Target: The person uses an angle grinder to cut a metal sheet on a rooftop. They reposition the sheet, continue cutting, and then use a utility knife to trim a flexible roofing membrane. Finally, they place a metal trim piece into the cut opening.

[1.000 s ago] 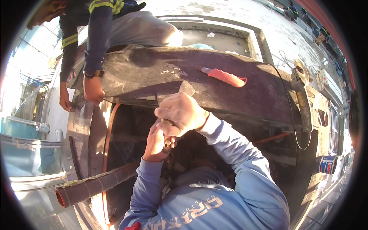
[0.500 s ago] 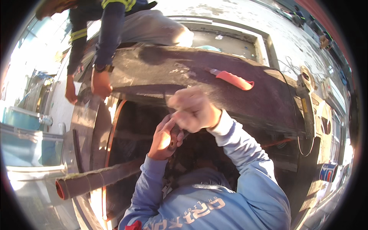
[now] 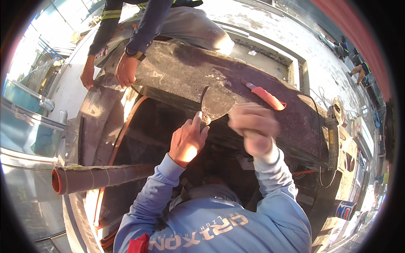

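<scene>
My left hand point(image 3: 187, 139) is closed round the handle of a scraper point(image 3: 217, 104), a putty knife with a wide, stained blade that fans upward. My right hand point(image 3: 254, 125) is just right of the blade, curled but smeared by motion; whether it holds anything cannot be made out. Beyond both hands lies a dark, dusty board or sheet point(image 3: 185, 63). On it rests a knife with a red ribbed handle point(image 3: 270, 99) and a short dark blade.
A co-worker kneels at the far left, with hands point(image 3: 126, 69) at the board's end. A brown rolled sheet point(image 3: 101, 178) juts out on the left. Over the right edge lies an angle grinder point(image 3: 333, 135) with a cord. A blue-and-white can point(image 3: 345, 210) stands lower right.
My right hand has moved right, away from my left. The scraper's blade now shows, raised in my left hand. The whole view has shifted a little.
</scene>
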Demonstrator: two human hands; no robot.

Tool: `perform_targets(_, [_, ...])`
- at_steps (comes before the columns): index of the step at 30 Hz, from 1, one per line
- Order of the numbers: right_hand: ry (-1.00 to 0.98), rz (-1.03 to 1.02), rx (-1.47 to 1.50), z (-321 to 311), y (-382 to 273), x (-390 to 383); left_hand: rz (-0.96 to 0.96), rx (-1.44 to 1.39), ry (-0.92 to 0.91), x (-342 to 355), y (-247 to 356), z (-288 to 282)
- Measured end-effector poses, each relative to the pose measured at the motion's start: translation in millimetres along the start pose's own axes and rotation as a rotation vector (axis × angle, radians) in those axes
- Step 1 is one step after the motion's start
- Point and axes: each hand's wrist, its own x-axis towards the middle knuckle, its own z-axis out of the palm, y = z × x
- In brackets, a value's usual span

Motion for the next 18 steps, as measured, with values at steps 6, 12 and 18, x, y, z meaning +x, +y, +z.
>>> perform_targets(6, [-0.281, -0.180, 0.082, 58, 0, 25, 0.103, -0.209, -0.005, -5, -19, -1])
perform_targets(12, [-0.066, -0.101, 0.090, 56, 22, 21, 0.238, -0.166, 0.095, -7, -13, 4])
perform_targets(18, [0.045, -0.065, 0.041, 48, 36, 25, 0.080, -0.217, 0.050, -9, -15, 10])
